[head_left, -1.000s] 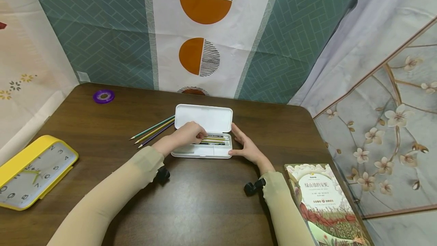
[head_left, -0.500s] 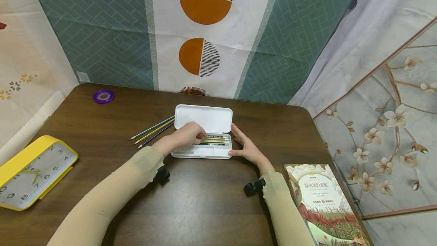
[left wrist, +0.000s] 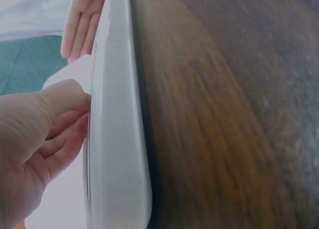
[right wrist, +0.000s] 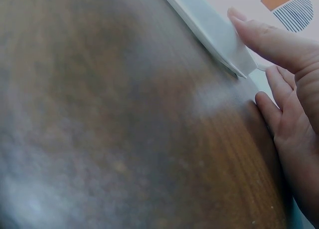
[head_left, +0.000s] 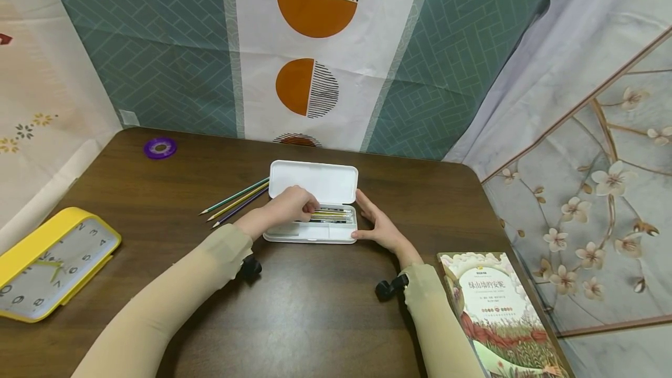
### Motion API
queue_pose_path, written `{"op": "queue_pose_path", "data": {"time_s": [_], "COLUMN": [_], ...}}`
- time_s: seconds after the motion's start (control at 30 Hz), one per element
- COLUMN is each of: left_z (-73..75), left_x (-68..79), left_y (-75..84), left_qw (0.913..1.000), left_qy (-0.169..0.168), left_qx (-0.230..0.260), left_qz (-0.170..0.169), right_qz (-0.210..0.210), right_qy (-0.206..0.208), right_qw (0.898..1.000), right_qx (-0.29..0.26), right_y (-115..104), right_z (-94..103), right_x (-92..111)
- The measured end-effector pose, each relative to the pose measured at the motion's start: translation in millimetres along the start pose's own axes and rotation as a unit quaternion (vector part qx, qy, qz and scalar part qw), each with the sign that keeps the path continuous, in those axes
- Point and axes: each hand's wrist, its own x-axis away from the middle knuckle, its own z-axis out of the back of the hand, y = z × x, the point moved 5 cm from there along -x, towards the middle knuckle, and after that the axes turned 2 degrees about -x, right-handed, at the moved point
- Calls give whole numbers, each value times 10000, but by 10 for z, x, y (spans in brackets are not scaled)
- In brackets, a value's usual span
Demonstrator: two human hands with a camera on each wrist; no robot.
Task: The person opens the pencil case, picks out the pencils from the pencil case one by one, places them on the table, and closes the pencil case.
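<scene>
An open white pencil case (head_left: 336, 233) lies on the table with its lid (head_left: 315, 182) tipped back. Several pencils (head_left: 333, 214), some gold and some dark-patterned, lie lengthwise in its rear compartment. My left hand (head_left: 290, 205) reaches into the case from the left, thumb and curled fingers pinching at the pencils' left ends; in the left wrist view the case wall (left wrist: 117, 119) hides the fingertips. At the right end is my right hand (head_left: 382, 229), its thumb (right wrist: 269, 42) touching the front corner and its fairly straight fingers beside the short side.
Three loose pencils (head_left: 236, 200), teal, yellow and purple, lie left of the case. A purple ring-shaped disc (head_left: 160, 155) is at the back left. A yellow clock (head_left: 58, 261) stands at the left, and a book (head_left: 499, 308) lies at the right edge.
</scene>
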Motion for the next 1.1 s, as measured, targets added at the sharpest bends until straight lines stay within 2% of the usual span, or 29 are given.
{"op": "queue_pose_path", "data": {"time_s": [0.07, 0.3, 0.57, 0.77, 0.97, 1.1], "left_z": [27, 224, 488, 679, 876, 1013], "left_x": [6, 59, 139, 229, 402, 546], "left_y": [5, 75, 70, -63, -249, -394], "left_qw": [9999, 9973, 9904, 9796, 9696, 9605], "left_qy": [86, 599, 1079, 1580, 2149, 2502], "left_qx": [107, 271, 814, 1244, 1124, 1060], "left_qz": [8, -340, -292, 4, 320, 591], "right_qz": [12, -31, -51, -50, 10, 117], "right_qy": [-17, -55, -42, -22, -27, 22], "right_qw": [10000, 10000, 10000, 10000, 10000, 9999], "right_qx": [11, -35, -19, -25, -51, -18], "right_y": [-2, -3, -14, -13, 11, 175], "right_z": [-1, -3, -10, -13, -15, 8], "right_x": [1, 8, 4, 7, -4, -34]}}
